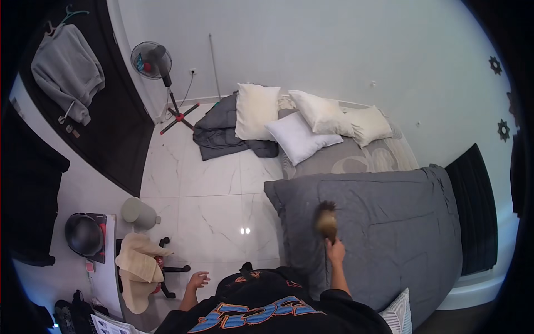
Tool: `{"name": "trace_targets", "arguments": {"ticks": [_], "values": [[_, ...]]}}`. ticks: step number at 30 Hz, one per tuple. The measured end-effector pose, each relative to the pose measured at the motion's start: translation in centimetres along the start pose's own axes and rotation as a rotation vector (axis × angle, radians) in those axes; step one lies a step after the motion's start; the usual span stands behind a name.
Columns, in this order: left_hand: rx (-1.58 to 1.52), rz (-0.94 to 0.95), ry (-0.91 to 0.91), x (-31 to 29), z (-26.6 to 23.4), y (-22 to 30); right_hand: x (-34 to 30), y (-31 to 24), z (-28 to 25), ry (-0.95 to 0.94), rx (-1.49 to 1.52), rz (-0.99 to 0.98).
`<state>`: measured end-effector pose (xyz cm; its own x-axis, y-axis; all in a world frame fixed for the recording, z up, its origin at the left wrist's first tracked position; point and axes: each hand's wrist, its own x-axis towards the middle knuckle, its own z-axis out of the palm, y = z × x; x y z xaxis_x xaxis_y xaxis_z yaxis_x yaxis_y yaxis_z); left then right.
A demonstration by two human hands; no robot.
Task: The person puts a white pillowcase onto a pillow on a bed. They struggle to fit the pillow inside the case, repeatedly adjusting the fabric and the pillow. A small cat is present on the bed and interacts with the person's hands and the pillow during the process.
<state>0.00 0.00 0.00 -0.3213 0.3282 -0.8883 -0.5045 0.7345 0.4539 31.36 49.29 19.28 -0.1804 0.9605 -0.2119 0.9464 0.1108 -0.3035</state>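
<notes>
Glossy white tiles with fine grey veins make up the floor (211, 222). Over the bed lies a dark grey quilt (400, 217), soft and matt, with creases and stitched seam lines. The door (119, 106) is a flat, dark slab; a limp grey sweater (69, 67) of soft cloth hangs against it. Beyond the quilt, a crumpled dark grey bundle (214, 133) slumps beside a plump, square cream pillow (257, 111), and a smooth white pillow (303, 139) leans among others. The fan (151, 60) has a round wire cage and splayed legs. The brush (326, 222), brown-gold with a dark, ragged tip, is blurred above the quilt's left part; whether it touches the fabric cannot be told. The person's right hand (335, 251) has its fingers closed round the brush's near end. The left hand (197, 280) hangs over the tiles, fingers loosely curled and slightly parted, grasping nothing.
</notes>
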Motion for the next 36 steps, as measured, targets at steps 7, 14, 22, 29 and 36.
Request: {"name": "trace_targets", "arguments": {"ticks": [7,14,22,29,36], "values": [[0.084,-0.113,-0.020,-0.6,-4.3,1.8,6.7,4.5,2.4,0.207,-0.279,0.242],[0.170,0.004,-0.012,4.6,-4.3,14.1,10.9,9.0,9.5,-0.236,-0.026,0.233],[0.228,0.004,0.034,9.8,-8.5,32.6,19.5,-3.1,13.9,-0.723,-0.169,0.537],[-0.080,0.229,0.196,14.8,-9.5,46.4,37.8,-16.3,20.3,-0.852,0.053,-0.032],[0.002,-0.091,-0.089,25.1,-12.0,45.5,46.7,-43.4,18.9,-0.579,0.400,-0.505]]}}
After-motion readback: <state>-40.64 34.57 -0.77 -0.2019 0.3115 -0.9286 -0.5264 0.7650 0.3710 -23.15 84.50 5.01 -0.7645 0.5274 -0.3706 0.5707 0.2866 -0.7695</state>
